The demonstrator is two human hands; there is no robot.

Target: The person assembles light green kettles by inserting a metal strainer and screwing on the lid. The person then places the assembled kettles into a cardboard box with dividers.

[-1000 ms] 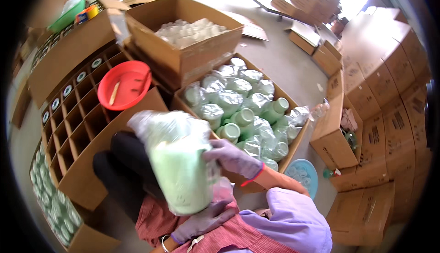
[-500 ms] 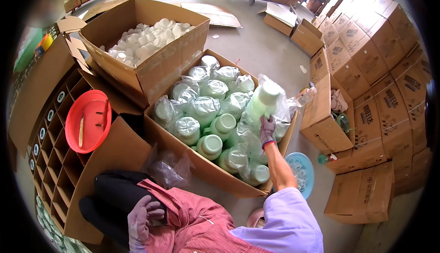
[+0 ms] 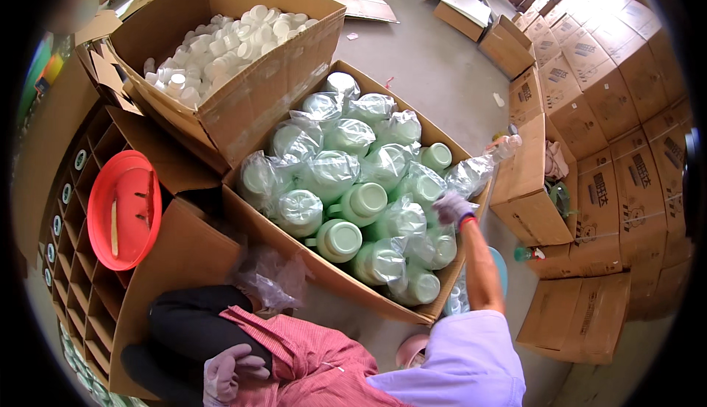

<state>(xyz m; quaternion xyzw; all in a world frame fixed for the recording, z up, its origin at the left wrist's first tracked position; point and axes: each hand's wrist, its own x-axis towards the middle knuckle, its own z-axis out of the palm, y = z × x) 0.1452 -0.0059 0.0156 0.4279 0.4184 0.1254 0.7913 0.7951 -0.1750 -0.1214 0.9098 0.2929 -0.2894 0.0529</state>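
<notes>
My right hand (image 3: 453, 206), in a greyish-purple glove, is at the right side of an open cardboard box (image 3: 324, 263) full of pale green mugs. It is beside a bagged mug (image 3: 421, 186); blur and the angle hide whether its fingers grip anything. Most mugs are upside down in clear plastic bags. Two bare mugs, one (image 3: 364, 204) behind the other (image 3: 339, 240), show their handles near the middle. Over my lap, my left hand (image 3: 234, 374), also gloved, is empty with loosely bent fingers apart.
A large carton (image 3: 272, 75) of white translucent caps stands behind the mugs. A red basin (image 3: 121, 212) lies on a divided carton (image 3: 74, 289) at left. A blue basin (image 3: 497, 271) sits right of the mug box. Stacked cartons (image 3: 611, 186) line the right side.
A bagged mug that my right hand held raised by its handle is now down among the others. That hand has moved slightly right. My left hand stays over my lap.
</notes>
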